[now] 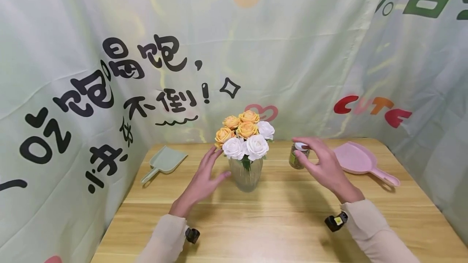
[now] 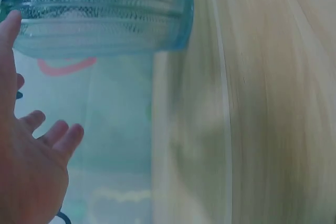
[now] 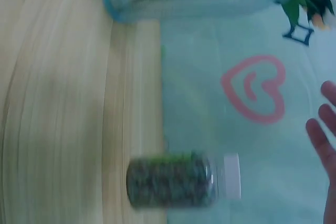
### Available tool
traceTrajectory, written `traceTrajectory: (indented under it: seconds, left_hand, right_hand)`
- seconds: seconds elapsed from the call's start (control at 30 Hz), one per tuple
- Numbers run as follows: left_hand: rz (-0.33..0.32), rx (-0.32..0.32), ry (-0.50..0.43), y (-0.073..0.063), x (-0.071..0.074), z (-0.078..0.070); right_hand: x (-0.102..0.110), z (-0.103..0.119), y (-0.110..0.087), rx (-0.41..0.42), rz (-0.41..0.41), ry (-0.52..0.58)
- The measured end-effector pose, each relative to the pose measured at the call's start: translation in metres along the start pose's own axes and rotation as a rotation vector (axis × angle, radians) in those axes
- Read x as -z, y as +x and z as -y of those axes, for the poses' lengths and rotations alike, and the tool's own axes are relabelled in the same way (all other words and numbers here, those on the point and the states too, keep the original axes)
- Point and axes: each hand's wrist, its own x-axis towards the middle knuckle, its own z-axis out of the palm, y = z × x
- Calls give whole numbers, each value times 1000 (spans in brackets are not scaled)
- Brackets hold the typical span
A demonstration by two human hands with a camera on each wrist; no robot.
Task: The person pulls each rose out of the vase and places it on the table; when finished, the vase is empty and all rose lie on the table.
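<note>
I have open room along the near side of the table [image 1: 256, 230]. The glass vase [image 1: 246, 177] blocks the middle, its flowers [image 1: 248, 135] spreading wider above, but a gap runs between it and the jar [image 1: 295, 161]. The pink dustpan [image 1: 356, 157] obstructs the far right, the green dustpan [image 1: 169, 159] the far left, and the curtain [image 1: 300, 72] closes off the back.

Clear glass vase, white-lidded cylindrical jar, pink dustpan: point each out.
Clear glass vase [image 1: 246, 178], head view, lower body.
White-lidded cylindrical jar [image 3: 170, 182], right wrist view, middle of body.
Pink dustpan [image 1: 356, 158], head view, broad pan.
</note>
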Motion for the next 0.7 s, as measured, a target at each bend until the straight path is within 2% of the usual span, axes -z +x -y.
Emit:
traceTrajectory:
  seconds: [0.07,0.13,0.27,0.43,0.57,0.7]
  left_hand:
    - [9,-8,-57,1,-3,-3]
    - [20,-21,-123,3,-5,-5]
    - [40,-40,-263,7,-13,-7]
    - [45,-25,-387,11,-25,-7]
    - [34,-11,-417,12,-32,-8]
    - [35,-2,-424,12,-37,-7]
  right_hand:
    - [-8,6,5,21,-15,57]
    - [-16,13,9,6,-12,128]
    - [-32,23,18,-76,17,283]
    - [-49,31,24,-186,45,499]
    - [-60,35,28,-237,62,627]
    - [-70,38,29,-229,60,624]
